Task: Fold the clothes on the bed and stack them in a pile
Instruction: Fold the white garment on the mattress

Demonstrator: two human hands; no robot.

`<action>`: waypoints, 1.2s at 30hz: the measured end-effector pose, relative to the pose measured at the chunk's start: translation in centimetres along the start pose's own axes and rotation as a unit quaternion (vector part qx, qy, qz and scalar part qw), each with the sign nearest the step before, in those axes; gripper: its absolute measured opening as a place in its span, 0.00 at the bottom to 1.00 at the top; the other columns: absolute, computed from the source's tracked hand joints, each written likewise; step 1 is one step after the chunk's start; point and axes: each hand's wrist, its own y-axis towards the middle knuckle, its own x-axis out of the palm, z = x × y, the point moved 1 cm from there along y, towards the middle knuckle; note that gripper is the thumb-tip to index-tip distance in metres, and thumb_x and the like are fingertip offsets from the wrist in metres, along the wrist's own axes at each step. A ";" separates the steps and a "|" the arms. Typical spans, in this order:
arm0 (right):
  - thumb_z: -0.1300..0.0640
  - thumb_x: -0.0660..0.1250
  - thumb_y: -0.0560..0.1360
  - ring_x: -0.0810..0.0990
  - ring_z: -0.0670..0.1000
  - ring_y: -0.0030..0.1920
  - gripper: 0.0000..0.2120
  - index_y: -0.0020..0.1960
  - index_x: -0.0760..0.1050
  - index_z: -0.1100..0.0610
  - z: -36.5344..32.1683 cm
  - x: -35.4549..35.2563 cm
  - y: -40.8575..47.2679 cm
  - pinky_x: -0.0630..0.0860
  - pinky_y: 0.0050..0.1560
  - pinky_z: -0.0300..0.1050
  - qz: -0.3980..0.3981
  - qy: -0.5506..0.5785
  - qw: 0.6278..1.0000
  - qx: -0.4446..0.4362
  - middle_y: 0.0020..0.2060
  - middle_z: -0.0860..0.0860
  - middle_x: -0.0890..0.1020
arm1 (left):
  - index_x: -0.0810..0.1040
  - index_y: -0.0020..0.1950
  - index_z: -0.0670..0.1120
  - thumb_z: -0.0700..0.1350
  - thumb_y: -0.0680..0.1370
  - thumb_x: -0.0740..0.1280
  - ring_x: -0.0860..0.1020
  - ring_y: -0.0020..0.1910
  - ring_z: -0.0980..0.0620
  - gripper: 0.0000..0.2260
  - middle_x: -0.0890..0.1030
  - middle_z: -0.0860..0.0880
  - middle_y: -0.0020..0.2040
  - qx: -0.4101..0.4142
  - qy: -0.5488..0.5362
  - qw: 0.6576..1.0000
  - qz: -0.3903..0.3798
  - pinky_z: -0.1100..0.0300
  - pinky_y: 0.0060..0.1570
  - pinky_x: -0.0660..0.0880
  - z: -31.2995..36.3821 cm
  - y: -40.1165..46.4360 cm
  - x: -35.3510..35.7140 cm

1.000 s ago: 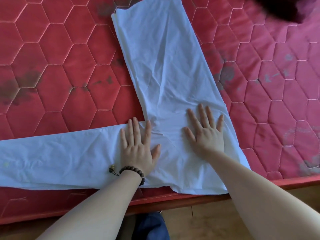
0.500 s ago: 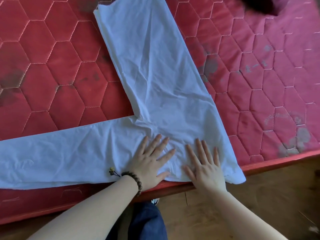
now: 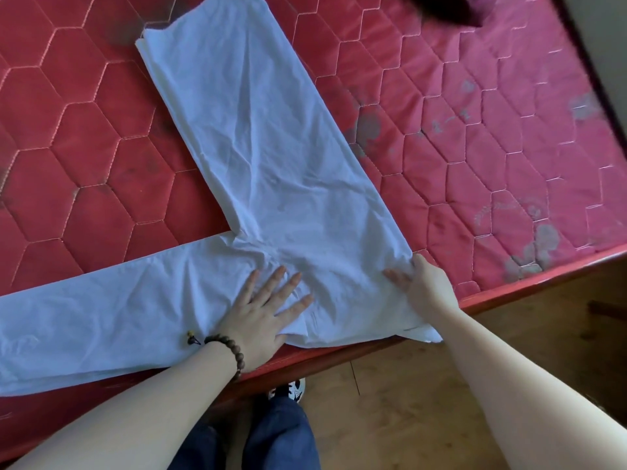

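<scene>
The white trousers [image 3: 271, 198] run off the left edge of the picture, so the end of that leg cannot be seen. The right hand [image 3: 425, 288] has its fingers tucked under the cloth's right edge; only the thumb and the back of the hand show. A dark blurred shape [image 3: 448, 8] at the top edge is cut off and cannot be made out. The mattress [image 3: 509, 147] continues past the top and left edges.
</scene>
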 end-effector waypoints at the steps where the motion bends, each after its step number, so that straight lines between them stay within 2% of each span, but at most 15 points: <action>1: 0.41 0.67 0.74 0.71 0.52 0.32 0.21 0.37 0.62 0.55 0.0 -0.3 0.2 0.61 0.29 0.48 0.019 -0.015 0.999 -0.021 0.31 0.50 0.73 | 0.47 0.79 0.57 0.60 0.77 0.46 0.47 0.77 0.40 0.29 0.49 0.46 0.79 0.001 -0.001 1.000 0.005 0.36 0.73 0.46 0.1 0.0 -0.1; 4: 0.41 0.65 0.76 0.70 0.58 0.31 0.21 0.36 0.61 0.55 0.2 -1.4 0.8 0.61 0.30 0.49 0.104 -0.099 0.988 -0.058 0.29 0.51 0.72 | 0.51 0.78 0.55 0.58 0.75 0.57 0.52 0.77 0.41 0.32 0.55 0.45 0.79 0.025 0.003 1.000 0.017 0.36 0.72 0.51 0.0 -0.3 0.0; 7: 0.35 0.60 0.75 0.72 0.58 0.33 0.23 0.42 0.63 0.55 0.4 -1.2 1.5 0.66 0.34 0.50 0.079 -0.157 0.984 -0.031 0.33 0.53 0.76 | 0.55 0.78 0.55 0.58 0.73 0.68 0.53 0.77 0.42 0.37 0.55 0.44 0.78 0.021 0.005 1.000 0.017 0.35 0.71 0.54 -0.1 -0.5 0.1; 9: 0.32 0.56 0.74 0.74 0.58 0.37 0.25 0.46 0.63 0.56 0.4 -0.6 1.5 0.69 0.37 0.50 0.050 -0.191 0.980 0.013 0.38 0.54 0.77 | 0.55 0.78 0.55 0.61 0.75 0.63 0.52 0.77 0.42 0.33 0.55 0.45 0.78 0.017 -0.001 1.000 0.014 0.36 0.71 0.52 0.1 -0.7 -0.1; 11: 0.31 0.54 0.74 0.76 0.60 0.45 0.27 0.51 0.66 0.57 0.0 -0.4 1.2 0.71 0.42 0.53 0.091 -0.183 0.979 0.019 0.46 0.57 0.78 | 0.58 0.78 0.54 0.64 0.77 0.55 0.55 0.77 0.42 0.31 0.57 0.44 0.78 0.019 -0.014 1.000 0.008 0.37 0.71 0.53 0.3 -0.9 -0.5; 14: 0.39 0.56 0.78 0.68 0.62 0.64 0.28 0.68 0.67 0.58 -1.3 -0.3 1.3 0.66 0.60 0.59 0.183 -0.167 0.967 -0.065 0.64 0.60 0.71 | 0.73 0.70 0.49 0.62 0.76 0.55 0.73 0.66 0.41 0.27 0.75 0.42 0.67 0.017 -0.045 0.996 0.073 0.43 0.65 0.60 0.8 -0.2 -1.9; 16: 0.45 0.58 0.79 0.61 0.60 0.73 0.26 0.74 0.63 0.57 -3.1 0.2 1.8 0.57 0.71 0.61 0.200 -0.171 0.953 -0.153 0.72 0.60 0.65 | 0.78 0.65 0.47 0.58 0.76 0.56 0.78 0.59 0.41 0.25 0.79 0.43 0.60 -0.025 -0.048 0.991 0.121 0.45 0.62 0.64 1.0 1.8 -3.2; 18: 0.47 0.59 0.80 0.53 0.58 0.77 0.28 0.76 0.59 0.55 -5.2 1.5 2.3 0.47 0.75 0.61 0.167 -0.210 0.937 -0.224 0.77 0.58 0.58 | 0.75 0.68 0.46 0.57 0.77 0.57 0.74 0.65 0.41 0.24 0.76 0.41 0.65 -0.088 -0.046 0.986 0.134 0.44 0.67 0.65 0.7 4.5 -4.4; 19: 0.46 0.57 0.80 0.49 0.58 0.78 0.29 0.77 0.56 0.53 -6.1 2.4 2.5 0.43 0.75 0.62 0.131 -0.232 0.929 -0.255 0.78 0.56 0.54 | 0.69 0.73 0.47 0.57 0.77 0.57 0.68 0.71 0.41 0.26 0.70 0.40 0.71 -0.122 -0.051 0.984 0.118 0.42 0.71 0.61 0.2 5.5 -4.7; 21: 0.39 0.50 0.80 0.41 0.55 0.78 0.31 0.78 0.46 0.47 -7.0 4.3 2.8 0.39 0.75 0.63 0.051 -0.276 0.917 -0.284 0.79 0.52 0.45 | 0.53 0.79 0.52 0.62 0.78 0.55 0.49 0.78 0.40 0.32 0.52 0.41 0.79 -0.191 -0.062 0.977 0.071 0.40 0.74 0.42 -1.2 6.7 -3.9; 23: 0.33 0.42 0.78 0.34 0.52 0.77 0.30 0.75 0.34 0.39 -6.6 5.8 3.1 0.36 0.74 0.61 0.013 -0.289 0.923 -0.253 0.77 0.46 0.37 | 0.37 0.77 0.57 0.68 0.76 0.48 0.37 0.77 0.42 0.35 0.40 0.43 0.79 -0.239 -0.056 0.968 0.054 0.40 0.70 0.30 -2.8 6.2 -2.2; 25: 0.31 0.38 0.76 0.33 0.51 0.77 0.30 0.74 0.32 0.37 -5.6 6.2 3.2 0.34 0.74 0.60 0.034 -0.273 0.940 -0.200 0.76 0.44 0.35 | 0.30 0.74 0.58 0.70 0.74 0.40 0.34 0.76 0.44 0.34 0.37 0.44 0.78 -0.247 -0.042 0.967 0.051 0.40 0.70 0.30 -4.0 5.0 -1.0; 27: 0.32 0.36 0.76 0.35 0.52 0.77 0.31 0.76 0.35 0.40 -5.0 6.1 3.1 0.32 0.73 0.61 0.071 -0.262 0.952 -0.143 0.78 0.48 0.38 | 0.31 0.75 0.57 0.70 0.74 0.37 0.35 0.77 0.45 0.35 0.37 0.43 0.78 -0.245 -0.029 0.968 0.048 0.39 0.72 0.35 -5.1 3.6 -0.5; 31: 0.36 0.37 0.78 0.36 0.52 0.77 0.32 0.79 0.40 0.46 -4.8 5.8 2.2 0.33 0.73 0.63 0.090 -0.253 0.959 -0.088 0.78 0.51 0.40 | 0.43 0.79 0.52 0.68 0.77 0.43 0.46 0.78 0.43 0.35 0.47 0.40 0.79 -0.265 -0.040 0.962 0.059 0.40 0.75 0.45 -7.0 0.3 -0.1; 36: 0.40 0.42 0.81 0.42 0.52 0.78 0.30 0.78 0.42 0.52 -8.5 9.4 -2.6 0.35 0.74 0.61 0.072 -0.245 0.932 -0.258 0.78 0.52 0.45 | 0.51 0.79 0.46 0.65 0.76 0.45 0.50 0.78 0.43 0.36 0.51 0.40 0.78 -0.281 -0.058 0.957 0.049 0.40 0.74 0.48 -8.4 -4.2 0.6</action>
